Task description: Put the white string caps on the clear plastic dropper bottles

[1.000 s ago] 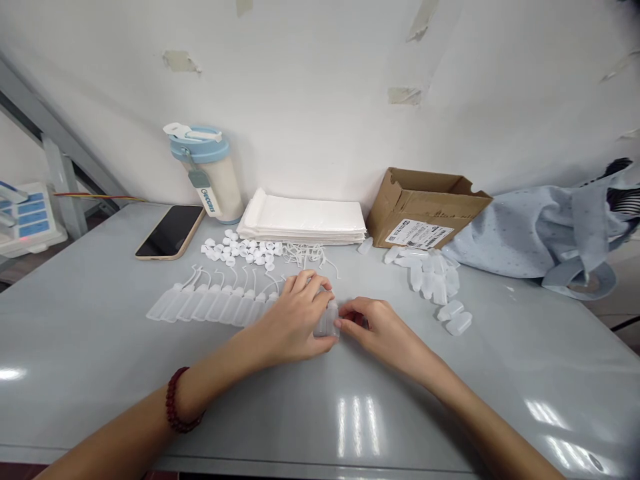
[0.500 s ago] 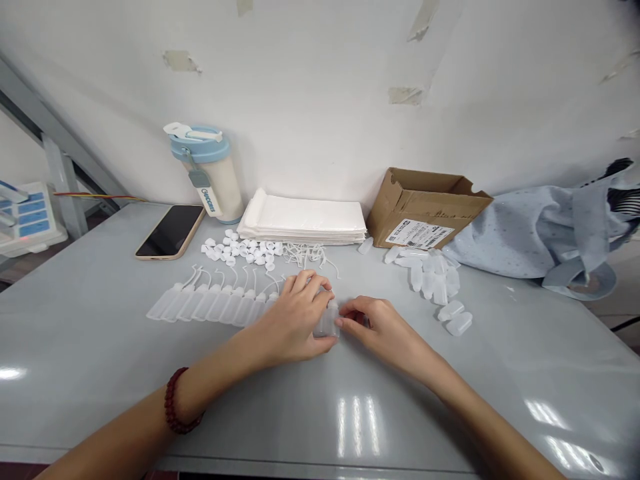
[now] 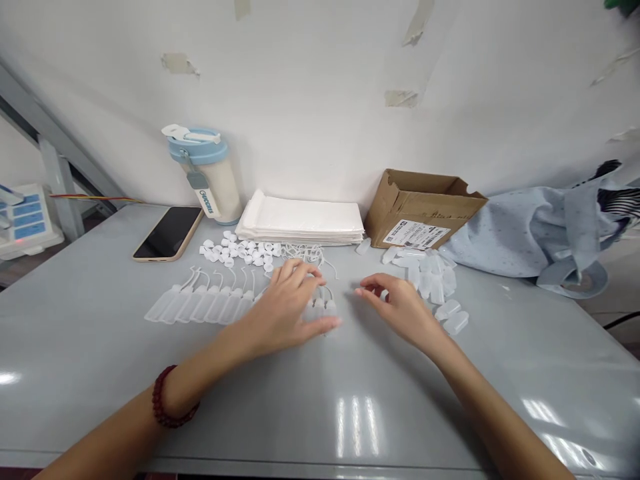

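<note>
A row of small translucent plastic bottles [image 3: 200,305] with looped strings lies on the grey table [image 3: 350,413]. My left hand [image 3: 285,307] rests with fingers spread over the right end of that row, touching the last bottles [image 3: 325,308]. My right hand [image 3: 400,305] hovers just right of them, fingers loosely curled and apart, with nothing visible in them. It is close to a loose pile of capless bottles [image 3: 430,275]. White caps [image 3: 240,252] and thin white strings [image 3: 306,253] lie behind the row.
At the back stand a blue-lidded tumbler [image 3: 203,175], a phone [image 3: 167,232], a stack of white padded bags [image 3: 300,222] and an open cardboard box [image 3: 420,210]. Blue cloth [image 3: 530,233] lies at the right. A device with blue buttons [image 3: 25,220] sits at far left.
Both hands were pinched together on one bottle at the row's end. They have let go; the right hand has moved right toward the loose pile, and the left hand's fingers have spread.
</note>
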{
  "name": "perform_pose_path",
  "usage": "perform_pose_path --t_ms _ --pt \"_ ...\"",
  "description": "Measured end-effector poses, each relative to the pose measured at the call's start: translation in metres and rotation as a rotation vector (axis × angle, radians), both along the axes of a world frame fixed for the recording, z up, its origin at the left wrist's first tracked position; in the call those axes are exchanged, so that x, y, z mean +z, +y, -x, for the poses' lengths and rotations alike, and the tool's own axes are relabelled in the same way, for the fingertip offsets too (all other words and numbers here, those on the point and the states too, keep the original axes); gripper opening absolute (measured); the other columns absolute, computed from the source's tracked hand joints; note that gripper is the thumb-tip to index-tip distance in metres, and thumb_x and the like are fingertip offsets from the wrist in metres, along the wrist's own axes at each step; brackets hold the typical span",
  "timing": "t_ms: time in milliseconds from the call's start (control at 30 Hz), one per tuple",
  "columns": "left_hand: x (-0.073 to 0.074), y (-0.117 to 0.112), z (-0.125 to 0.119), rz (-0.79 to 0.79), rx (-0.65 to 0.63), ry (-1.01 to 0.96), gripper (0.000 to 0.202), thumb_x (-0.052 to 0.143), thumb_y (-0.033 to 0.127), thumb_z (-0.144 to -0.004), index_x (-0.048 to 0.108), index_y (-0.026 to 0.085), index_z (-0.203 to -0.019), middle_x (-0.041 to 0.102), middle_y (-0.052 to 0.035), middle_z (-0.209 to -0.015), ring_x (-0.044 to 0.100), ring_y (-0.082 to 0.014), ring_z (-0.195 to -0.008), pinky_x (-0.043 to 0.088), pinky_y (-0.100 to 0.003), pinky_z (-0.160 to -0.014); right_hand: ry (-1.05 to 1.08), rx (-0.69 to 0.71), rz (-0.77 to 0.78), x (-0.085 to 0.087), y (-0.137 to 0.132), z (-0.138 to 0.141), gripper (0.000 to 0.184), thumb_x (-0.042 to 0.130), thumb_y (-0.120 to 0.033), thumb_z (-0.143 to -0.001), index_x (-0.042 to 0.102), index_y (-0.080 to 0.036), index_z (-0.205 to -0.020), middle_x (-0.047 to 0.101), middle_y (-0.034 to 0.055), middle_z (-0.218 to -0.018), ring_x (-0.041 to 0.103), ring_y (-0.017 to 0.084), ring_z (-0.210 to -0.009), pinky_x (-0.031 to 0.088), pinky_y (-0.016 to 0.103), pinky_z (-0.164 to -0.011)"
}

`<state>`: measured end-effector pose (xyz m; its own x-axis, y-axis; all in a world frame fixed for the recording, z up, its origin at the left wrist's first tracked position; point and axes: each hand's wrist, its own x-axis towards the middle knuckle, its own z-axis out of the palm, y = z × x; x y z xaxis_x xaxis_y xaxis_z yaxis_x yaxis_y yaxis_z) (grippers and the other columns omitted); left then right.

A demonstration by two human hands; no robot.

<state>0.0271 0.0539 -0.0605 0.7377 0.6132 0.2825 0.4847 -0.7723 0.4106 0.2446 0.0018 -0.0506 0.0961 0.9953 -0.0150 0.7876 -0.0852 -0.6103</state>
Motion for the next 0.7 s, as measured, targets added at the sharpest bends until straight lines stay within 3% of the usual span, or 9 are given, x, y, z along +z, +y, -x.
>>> perform_pose_path --t_ms 133,267,467,700 --pt "0.001 0.016 0.009 0.007 0.144 -0.07 0.028 0.043 0.038 -0.092 0.058 0.017 -0.106 0.056 -0.0095 -0.114 0.04 -0.0273 -0.113 0.038 -0.047 -0.095 -0.244 -0.127 -0.179 -0.013 0.012 -0.026 0.022 0.053 -0.029 -0.084 0.066 -0.014 -0.093 0.067 0.011 -0.095 0.061 0.025 -0.088 0.047 0.035 -0.071" --pt "0.004 0.039 0.014 -0.034 0.195 -0.048 0.025 0.042 0.027 -0.09 0.063 0.017 -0.098 0.062 -0.0083 -0.101 0.045 -0.0271 -0.105 0.042 -0.046 -0.091 -0.553 -0.173 -0.305 -0.024 0.021 -0.047 0.025 0.05 -0.019 -0.085 0.064 -0.01 -0.103 0.063 0.0167 -0.107 0.055 0.031 -0.1 0.046 0.039 -0.077" --pt "0.017 0.066 -0.01 -0.079 0.131 0.136 0.025 0.046 0.019 -0.083 0.071 0.016 -0.084 0.064 -0.0085 -0.079 0.05 -0.027 -0.092 0.046 -0.037 -0.075 -0.684 -0.111 -0.311 -0.033 0.027 -0.051 0.031 0.04 -0.013 -0.087 0.061 -0.014 -0.11 0.059 0.0174 -0.122 0.05 0.033 -0.109 0.043 0.043 -0.076" --pt "0.017 0.075 -0.042 -0.18 0.054 0.252 0.023 0.056 0.014 -0.071 0.074 0.016 -0.086 0.062 -0.0121 -0.08 0.049 -0.0298 -0.092 0.043 -0.037 -0.073 -0.822 -0.049 -0.282 -0.039 0.029 -0.051 0.042 0.034 -0.004 -0.087 0.055 -0.016 -0.121 0.049 0.0151 -0.139 0.038 0.032 -0.127 0.037 0.047 -0.087"
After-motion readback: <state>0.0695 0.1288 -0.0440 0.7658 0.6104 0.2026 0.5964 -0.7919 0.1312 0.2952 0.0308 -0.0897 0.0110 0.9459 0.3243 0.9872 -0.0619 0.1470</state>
